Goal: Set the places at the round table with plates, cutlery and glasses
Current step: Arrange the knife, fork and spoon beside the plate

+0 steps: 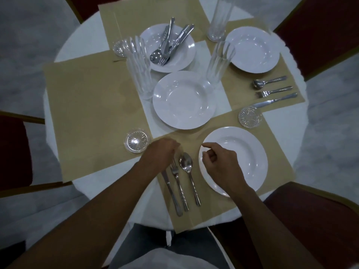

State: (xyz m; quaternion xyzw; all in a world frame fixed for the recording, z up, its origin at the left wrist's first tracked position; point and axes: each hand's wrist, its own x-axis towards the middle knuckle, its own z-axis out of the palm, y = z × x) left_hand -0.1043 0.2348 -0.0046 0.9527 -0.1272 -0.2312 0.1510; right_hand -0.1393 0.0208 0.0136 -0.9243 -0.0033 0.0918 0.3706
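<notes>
On the near tan placemat (217, 214) lie a knife (172, 195), a fork (179, 188) and a spoon (189, 171) side by side, left of a white plate (250, 152). My left hand (161, 154) rests palm down over the tips of the knife and fork, its fingers hidden. My right hand (219, 162) hovers over the plate's left rim with fingers loosely curled and holds nothing. A second plate (184, 100) sits at the table's middle. A far plate (171, 49) holds several pieces of cutlery. The right place has a plate (252, 49), spoon, fork and knife (275, 100).
Tall clear glasses stand at the left (139, 68), centre right (219, 63) and back (221, 20). Glass coasters lie at the near left (137, 142), right (249, 117) and far left (119, 47). Dark red chairs (318, 220) surround the round white table (81, 41).
</notes>
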